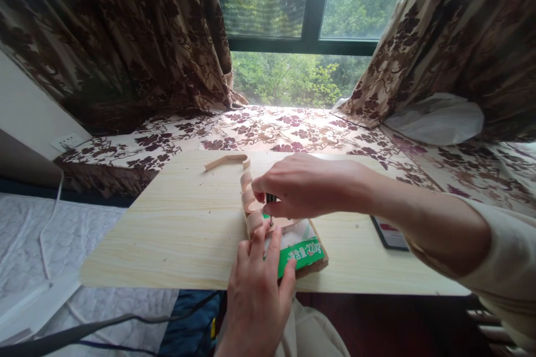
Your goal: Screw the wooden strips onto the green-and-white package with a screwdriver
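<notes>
In the head view, my right hand (310, 187) is closed around a small black-handled tool (271, 198). Its thin metal shaft points down, and my fingers hide most of the handle. Below it lies a tan strip (254, 221), leather-like, which curls in loops toward the table's far side. Under the strip is a cardboard box or pad (304, 254) with green and white print. My left hand (259, 284) rests with fingers stretched and apart, its fingertips on the strip and cardboard beside the tool's tip.
All this is on a pale wood-grain table (167, 234) with small dark specks. A dark-edged flat object (389, 232) lies partly under my right forearm. Beyond are a flowered window seat (285, 128), curtains (167, 39) and a white plastic bag (439, 118). A cable (48, 234) hangs at left.
</notes>
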The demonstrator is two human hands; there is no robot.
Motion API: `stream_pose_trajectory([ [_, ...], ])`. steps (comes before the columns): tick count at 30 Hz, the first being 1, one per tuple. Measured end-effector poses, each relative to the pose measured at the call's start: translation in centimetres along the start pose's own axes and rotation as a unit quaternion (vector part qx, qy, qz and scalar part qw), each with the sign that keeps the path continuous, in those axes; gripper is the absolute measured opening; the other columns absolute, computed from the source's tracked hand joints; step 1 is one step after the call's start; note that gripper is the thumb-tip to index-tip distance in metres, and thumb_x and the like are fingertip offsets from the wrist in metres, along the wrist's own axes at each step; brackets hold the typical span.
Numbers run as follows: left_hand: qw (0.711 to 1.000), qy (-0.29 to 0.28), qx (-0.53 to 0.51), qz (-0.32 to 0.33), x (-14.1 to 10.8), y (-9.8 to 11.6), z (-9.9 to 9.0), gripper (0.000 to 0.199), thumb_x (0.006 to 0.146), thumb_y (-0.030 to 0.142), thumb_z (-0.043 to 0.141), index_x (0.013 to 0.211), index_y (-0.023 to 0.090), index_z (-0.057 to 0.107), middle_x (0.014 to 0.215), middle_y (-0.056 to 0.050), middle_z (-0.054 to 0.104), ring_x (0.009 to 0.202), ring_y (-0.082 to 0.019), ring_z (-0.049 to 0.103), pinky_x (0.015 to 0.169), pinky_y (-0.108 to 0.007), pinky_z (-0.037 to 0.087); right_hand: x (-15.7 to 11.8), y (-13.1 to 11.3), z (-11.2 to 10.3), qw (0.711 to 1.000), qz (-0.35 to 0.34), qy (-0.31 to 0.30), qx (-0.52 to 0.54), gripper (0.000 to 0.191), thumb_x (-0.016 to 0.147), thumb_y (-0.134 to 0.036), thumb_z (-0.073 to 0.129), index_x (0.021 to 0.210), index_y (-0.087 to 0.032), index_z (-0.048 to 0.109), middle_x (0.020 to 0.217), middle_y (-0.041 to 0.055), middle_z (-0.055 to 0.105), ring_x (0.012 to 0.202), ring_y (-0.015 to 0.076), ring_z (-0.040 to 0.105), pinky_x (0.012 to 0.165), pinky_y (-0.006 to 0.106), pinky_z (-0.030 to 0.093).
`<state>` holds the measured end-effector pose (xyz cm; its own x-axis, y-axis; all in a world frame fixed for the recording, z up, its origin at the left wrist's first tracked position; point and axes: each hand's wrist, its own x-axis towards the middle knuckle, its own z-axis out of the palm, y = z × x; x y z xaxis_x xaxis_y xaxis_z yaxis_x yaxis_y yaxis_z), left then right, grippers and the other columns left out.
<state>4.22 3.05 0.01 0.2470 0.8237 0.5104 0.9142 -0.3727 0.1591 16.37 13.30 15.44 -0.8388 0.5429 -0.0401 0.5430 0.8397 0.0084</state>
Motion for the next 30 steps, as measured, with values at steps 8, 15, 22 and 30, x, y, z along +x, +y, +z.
stream_pose_trajectory([
  [8,1.000,0.007,0.012,-0.010,0.0,0.1,0.1,0.046,0.086,0.026,0.048,0.130,0.012,0.044,0.134,-0.013,0.045,0.104,-0.028,0.049,0.082,-0.044,0.052,0.2,-0.1,0.8,1.000,0.014,0.003,-0.011,0.020,0.087,-0.021,0.044,0.079,-0.016,0.062,0.068,0.0071,0.066,0.057,0.0135,0.051,0.046,0.028,0.021],
  [15,1.000,-0.001,0.001,-0.020,-0.2,0.1,0.1,0.048,0.085,0.027,0.048,0.130,0.012,0.043,0.132,-0.013,0.047,0.105,-0.028,0.050,0.084,-0.045,0.052,0.4,-0.3,0.3,0.999,0.043,0.005,-0.024,0.019,0.083,-0.027,0.049,0.083,-0.015,0.065,0.073,0.0084,0.069,0.059,0.0154,0.054,0.047,0.027,0.022],
  [22,0.999,-0.005,-0.010,-0.032,-0.1,0.1,0.1,0.048,0.086,0.028,0.048,0.131,0.014,0.043,0.130,-0.013,0.049,0.105,-0.027,0.049,0.084,-0.044,0.051,0.0,-0.1,0.1,1.000,-0.012,-0.017,-0.018,0.018,0.084,-0.018,0.048,0.080,-0.017,0.065,0.070,0.0076,0.068,0.061,0.0146,0.054,0.048,0.027,0.021],
  [30,0.999,-0.006,-0.008,-0.032,-0.2,0.1,0.2,0.047,0.086,0.028,0.047,0.130,0.013,0.044,0.124,-0.013,0.052,0.102,-0.027,0.050,0.082,-0.044,0.051,-0.1,-0.1,-0.1,0.998,0.055,-0.020,-0.038,0.024,0.087,-0.029,0.045,0.087,-0.014,0.064,0.078,0.0098,0.069,0.064,0.0164,0.056,0.047,0.028,0.022],
])
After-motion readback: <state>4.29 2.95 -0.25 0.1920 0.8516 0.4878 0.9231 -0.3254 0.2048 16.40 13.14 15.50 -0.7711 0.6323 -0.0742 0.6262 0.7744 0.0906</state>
